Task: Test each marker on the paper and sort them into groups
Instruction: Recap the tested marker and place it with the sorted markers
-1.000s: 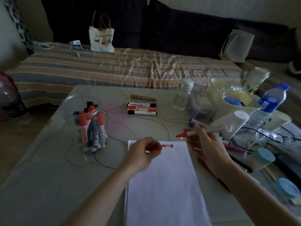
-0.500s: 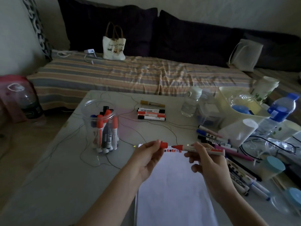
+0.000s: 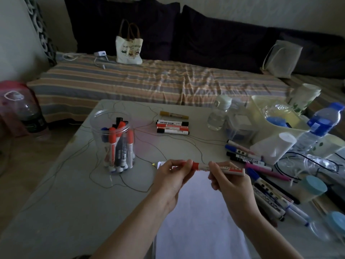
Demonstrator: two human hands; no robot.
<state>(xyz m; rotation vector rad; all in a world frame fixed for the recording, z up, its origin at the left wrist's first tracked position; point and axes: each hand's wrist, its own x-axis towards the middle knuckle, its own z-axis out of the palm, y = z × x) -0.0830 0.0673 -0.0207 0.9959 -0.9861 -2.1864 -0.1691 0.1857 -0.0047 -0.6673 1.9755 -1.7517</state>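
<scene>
1. Since half a second ago, our left hand (image 3: 170, 179) has brought the red cap (image 3: 195, 166) up to the tip of the red marker (image 3: 221, 168), where a gap lay between them before.
2. Our left fingers (image 3: 188, 164) pinch the cap, which now sits on the marker's end.
3. Our right hand (image 3: 230, 186) grasps the marker's barrel, fingers curled round it — the marker lies level, above the top edge of the paper (image 3: 199, 217).
4. That paper lies on the bench (image 3: 71, 202) in front of us, with small red test marks near its top edge, mostly hidden by our hands.
5. A clear jar (image 3: 113, 139) stands to the left on the bench, holding red, blue and black markers upright.
6. Beyond the paper lie a yellow marker (image 3: 174, 114) and a row of three markers (image 3: 172, 127) — side by side, touching.
7. More loose markers (image 3: 265, 176) lie spread on the right of the bench, near a water bottle (image 3: 321, 126) and a pale tub (image 3: 274, 116).
8. Behind the bench, a tote bag (image 3: 128, 47) stands on the striped bed (image 3: 158, 81).
</scene>
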